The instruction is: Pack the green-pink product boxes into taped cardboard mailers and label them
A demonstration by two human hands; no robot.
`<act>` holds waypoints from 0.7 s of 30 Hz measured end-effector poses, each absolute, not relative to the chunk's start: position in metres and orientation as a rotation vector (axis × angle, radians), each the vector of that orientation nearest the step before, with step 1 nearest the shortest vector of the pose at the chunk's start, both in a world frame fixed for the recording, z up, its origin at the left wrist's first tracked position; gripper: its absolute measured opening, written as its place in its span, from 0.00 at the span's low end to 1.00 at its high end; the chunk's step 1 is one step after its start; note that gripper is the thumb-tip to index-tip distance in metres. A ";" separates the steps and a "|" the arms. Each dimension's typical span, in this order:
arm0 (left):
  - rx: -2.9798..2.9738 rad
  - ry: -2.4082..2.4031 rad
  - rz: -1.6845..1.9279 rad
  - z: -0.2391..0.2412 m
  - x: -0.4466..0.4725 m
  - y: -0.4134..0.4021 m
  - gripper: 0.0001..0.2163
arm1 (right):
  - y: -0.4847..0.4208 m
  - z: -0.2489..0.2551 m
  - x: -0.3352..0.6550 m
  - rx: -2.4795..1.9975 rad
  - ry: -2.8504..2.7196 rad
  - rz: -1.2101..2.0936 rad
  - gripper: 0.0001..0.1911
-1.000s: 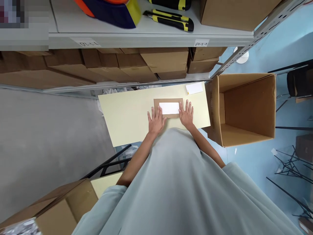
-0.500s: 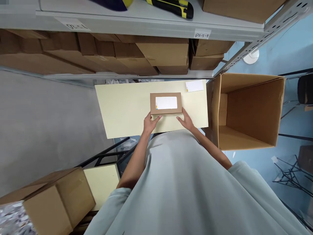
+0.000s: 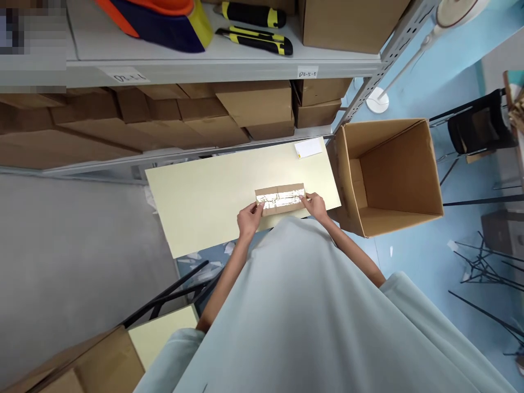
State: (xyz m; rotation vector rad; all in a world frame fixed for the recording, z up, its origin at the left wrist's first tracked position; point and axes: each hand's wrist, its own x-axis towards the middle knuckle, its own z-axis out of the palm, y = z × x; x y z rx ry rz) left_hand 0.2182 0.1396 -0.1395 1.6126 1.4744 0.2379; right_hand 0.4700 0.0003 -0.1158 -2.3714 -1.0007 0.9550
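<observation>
A small brown cardboard box (image 3: pixel 280 199) is between my two hands, over the near part of the pale yellow table (image 3: pixel 213 196). A strip of shiny clear tape (image 3: pixel 278 200) runs along the face turned up to me and reflects the light. My left hand (image 3: pixel 249 218) grips the box's left end, thumb on the taped face. At the right end my right hand (image 3: pixel 315 205) pinches the edge. A white label sheet (image 3: pixel 308 148) lies by the table's far right corner. The box's underside is hidden.
A large open carton (image 3: pixel 393 174) stands right of the table. On the shelf ahead are two utility knives (image 3: pixel 257 41) and an orange, blue and yellow item (image 3: pixel 164 24). Brown boxes (image 3: pixel 254 103) line the shelf below. Another carton (image 3: pixel 98 360) sits at lower left.
The box has been turned so its taped face shows instead of the white-labelled one, and it is nearer my body. Both hands have closed on its ends. My view has shifted.
</observation>
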 end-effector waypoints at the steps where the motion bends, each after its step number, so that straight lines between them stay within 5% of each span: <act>1: 1.600 1.449 0.249 -0.143 0.216 0.139 0.22 | -0.002 -0.117 0.467 -2.372 -0.993 0.954 0.30; 10: 1.491 1.346 0.291 -0.158 0.198 0.133 0.22 | -0.021 -0.105 0.422 -2.489 -0.831 0.836 0.30; 21: 1.595 1.212 0.210 -0.140 0.198 0.116 0.26 | -0.099 -0.091 0.377 -2.383 -0.605 1.081 0.16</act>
